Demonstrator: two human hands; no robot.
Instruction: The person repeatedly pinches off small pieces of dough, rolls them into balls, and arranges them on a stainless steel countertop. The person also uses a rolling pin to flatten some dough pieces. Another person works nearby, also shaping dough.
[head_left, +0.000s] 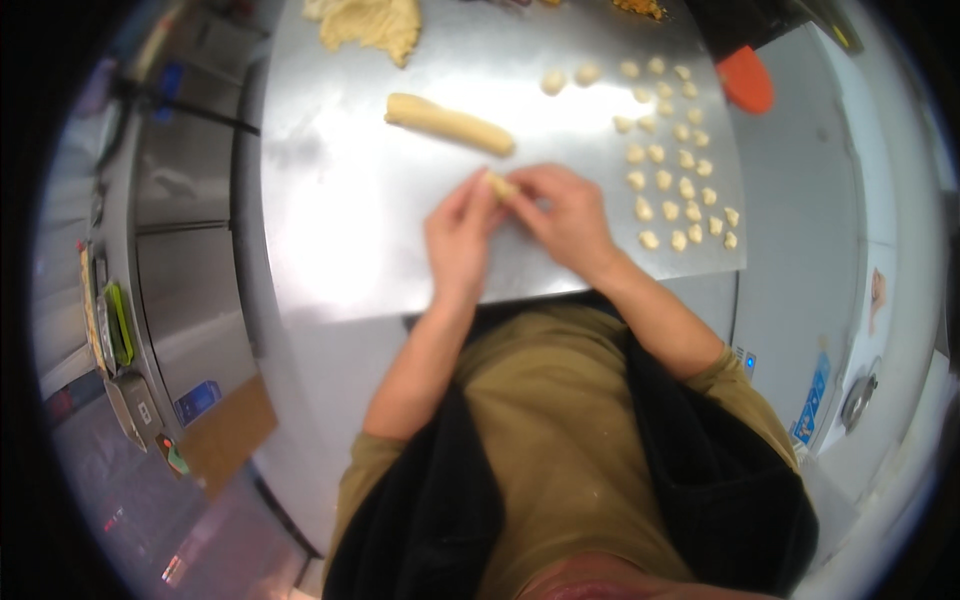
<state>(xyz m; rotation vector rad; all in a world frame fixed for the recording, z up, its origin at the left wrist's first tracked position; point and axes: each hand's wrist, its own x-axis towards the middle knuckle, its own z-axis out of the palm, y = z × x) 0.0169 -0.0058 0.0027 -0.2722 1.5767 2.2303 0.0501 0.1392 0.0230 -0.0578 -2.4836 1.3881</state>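
Note:
Between my left hand (465, 225) and my right hand (566, 214) is a small piece of yellow dough (501, 186), pinched in the fingertips of both. Just beyond my fingers a thick roll of dough (450, 125) lies slantwise on the steel worktable (337, 225). Many small dough pieces (664, 180) are spread in uneven rows on the table's right side, and two larger dough balls (553, 81) sit near their far left. A big flattened lump of dough (371, 26) rests at the far left of the tabletop.
Orange crumbly food (639, 7) is at the table's far edge. A red-orange round object (746, 80) juts out beside the right edge. To the left stand steel cabinets (195, 300), with a cardboard sheet (229, 435) near them. A pale surface (795, 180) runs along the right.

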